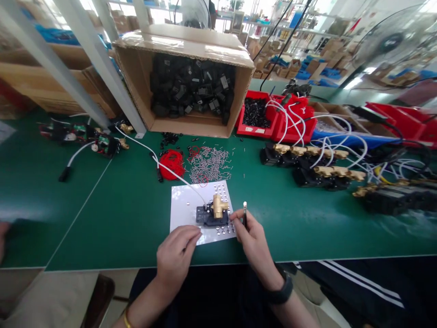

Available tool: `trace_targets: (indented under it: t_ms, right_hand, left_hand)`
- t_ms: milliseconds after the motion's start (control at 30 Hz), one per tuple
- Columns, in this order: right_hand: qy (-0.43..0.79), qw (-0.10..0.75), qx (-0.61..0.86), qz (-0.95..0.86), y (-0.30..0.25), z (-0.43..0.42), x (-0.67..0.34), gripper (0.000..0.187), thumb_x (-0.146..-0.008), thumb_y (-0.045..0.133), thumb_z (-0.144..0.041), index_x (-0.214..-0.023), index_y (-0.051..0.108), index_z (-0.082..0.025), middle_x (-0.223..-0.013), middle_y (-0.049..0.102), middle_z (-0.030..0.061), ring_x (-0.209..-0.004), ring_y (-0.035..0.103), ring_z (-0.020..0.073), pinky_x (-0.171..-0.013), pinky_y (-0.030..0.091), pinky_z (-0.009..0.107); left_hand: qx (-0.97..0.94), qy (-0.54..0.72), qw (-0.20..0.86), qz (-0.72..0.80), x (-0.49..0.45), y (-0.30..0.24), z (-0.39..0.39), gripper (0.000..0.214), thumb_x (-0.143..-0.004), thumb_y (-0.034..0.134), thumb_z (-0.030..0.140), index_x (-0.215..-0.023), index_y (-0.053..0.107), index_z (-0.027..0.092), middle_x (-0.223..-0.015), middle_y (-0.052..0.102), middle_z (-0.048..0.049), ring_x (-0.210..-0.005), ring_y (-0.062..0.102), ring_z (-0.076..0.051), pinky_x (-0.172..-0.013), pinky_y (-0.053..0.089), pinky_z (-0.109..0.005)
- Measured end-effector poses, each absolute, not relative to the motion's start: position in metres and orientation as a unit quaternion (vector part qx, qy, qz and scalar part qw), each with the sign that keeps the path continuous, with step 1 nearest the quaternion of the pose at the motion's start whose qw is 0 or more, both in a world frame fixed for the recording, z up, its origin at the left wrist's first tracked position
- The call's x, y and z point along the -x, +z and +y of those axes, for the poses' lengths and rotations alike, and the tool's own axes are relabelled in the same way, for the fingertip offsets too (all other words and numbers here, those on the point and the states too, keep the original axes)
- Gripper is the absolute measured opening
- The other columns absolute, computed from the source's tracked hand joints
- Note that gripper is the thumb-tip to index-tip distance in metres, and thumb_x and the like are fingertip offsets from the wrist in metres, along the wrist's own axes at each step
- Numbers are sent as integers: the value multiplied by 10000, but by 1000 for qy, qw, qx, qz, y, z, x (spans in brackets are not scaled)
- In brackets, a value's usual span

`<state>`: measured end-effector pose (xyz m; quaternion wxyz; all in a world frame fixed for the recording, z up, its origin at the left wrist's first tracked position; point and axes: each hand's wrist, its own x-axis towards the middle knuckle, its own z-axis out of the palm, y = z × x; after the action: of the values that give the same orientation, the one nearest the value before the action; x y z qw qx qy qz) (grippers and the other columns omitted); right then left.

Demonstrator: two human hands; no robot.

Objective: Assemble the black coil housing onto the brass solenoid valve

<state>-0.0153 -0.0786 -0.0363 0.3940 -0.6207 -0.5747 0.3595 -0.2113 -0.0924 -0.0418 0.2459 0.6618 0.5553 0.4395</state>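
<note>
A black valve actuator with a brass tee-shaped valve body on top lies on a white sheet. A white cable runs from it toward the back left. My left hand is closed at the sheet's front left edge, thumb against fingers; whatever it may hold is hidden. Right of the actuator, my right hand grips a slim dark tool with a shiny silver upper end, its fingertips close to the actuator's right side. Small shiny metal pieces sit in rows on the sheet.
Behind lie a pile of small screws or pins and a red wire bundle. A carton of black housings stands at the back, beside red bins. Brass-fitted actuators line the right; circuit-board assemblies lie left.
</note>
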Motion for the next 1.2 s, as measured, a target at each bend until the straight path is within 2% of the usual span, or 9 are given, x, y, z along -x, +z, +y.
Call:
trace_targets:
  t_ms: [100, 233, 567, 767, 867, 933, 1033, 1100, 1200]
  right_hand:
    - [322, 419, 636, -562, -39, -82, 27, 129, -858, 451, -288, -895, 536, -198, -757, 573, 24, -654, 536, 163, -592, 422, 254]
    - [271, 401, 647, -589, -39, -83, 28, 53, -834, 471, -226, -807, 514, -210, -699, 554, 4, -609, 525, 153, -588, 418, 248]
    - [210, 402, 551, -700, -48, -85, 19, 212, -798, 411, -51, -820, 556, -205, -877, 628, 68, -832, 606, 172, -711, 487, 260]
    - [203, 400, 531, -719, -55, -95, 13, 250, -874, 415, -89, -962, 622, -198, -987, 636, 80, -908, 615, 162, -806, 513, 272]
    - [207, 390, 531, -724, -52, -97, 5, 245, -892, 433, -137, -1064, 595, -202, -1063, 627, 79, -986, 597, 175, -871, 500, 298]
    - [214, 371, 545, -721, -46, -91, 0, 297, -869, 492, -178, -1161, 536, -207, -1153, 589, 80, -1065, 560, 199, -899, 491, 326]
    - [237, 302, 555, -738, -31, -72, -2, 650, -772, 633, -217, -1348, 332, -209, -1330, 460, 96, -1185, 470, 248, -947, 459, 384]
    - [243, 245, 546, -763, -21, -58, 1, 823, -712, 700, -231, -1393, 237, -208, -1355, 435, 111, -1178, 476, 277, -939, 458, 414]
    - [237, 186, 532, -791, -12, -45, 9, 694, -698, 726, -296, -1295, 386, -204, -1211, 561, 98, -1028, 580, 282, -835, 508, 403]
  left_hand:
    - [-729, 421, 182, 508, 204, -49, -91, 136, -832, 545, 160, -835, 675, 199, -813, 704, -40, -758, 656, -172, -758, 520, -264]
    - [-757, 400, 136, 499, 202, -54, -86, 140, -844, 532, 134, -883, 658, 180, -849, 699, -50, -803, 650, -177, -792, 504, -271]
    - [-747, 361, 134, 542, 200, -51, -79, 113, -860, 548, 245, -820, 629, 178, -791, 680, -36, -733, 636, -166, -733, 479, -256]
    - [-662, 375, 216, 612, 192, -53, -75, 204, -818, 592, 348, -694, 617, 188, -684, 650, -3, -628, 600, -151, -635, 449, -251]
    - [-629, 319, 256, 661, 193, -53, -74, 228, -764, 634, 346, -610, 576, 189, -586, 585, 16, -567, 552, -154, -591, 416, -264]
    - [-611, 296, 267, 684, 198, -48, -71, 149, -685, 690, 296, -696, 586, 190, -663, 585, 19, -582, 530, -151, -596, 407, -268]
    - [-534, 376, 342, 676, 212, -28, -59, 516, -591, 738, 290, -1056, 533, 202, -1002, 582, -31, -557, 480, -105, -560, 416, -259]
    - [-425, 464, 472, 617, 225, -9, -42, 609, -662, 689, 399, -1186, 444, 207, -1104, 560, -82, -483, 410, -62, -465, 382, -222]
    - [-271, 528, 632, 498, 233, 20, -8, 392, -817, 511, 471, -1074, 530, 175, -996, 625, -103, -431, 328, -35, -374, 302, -155]
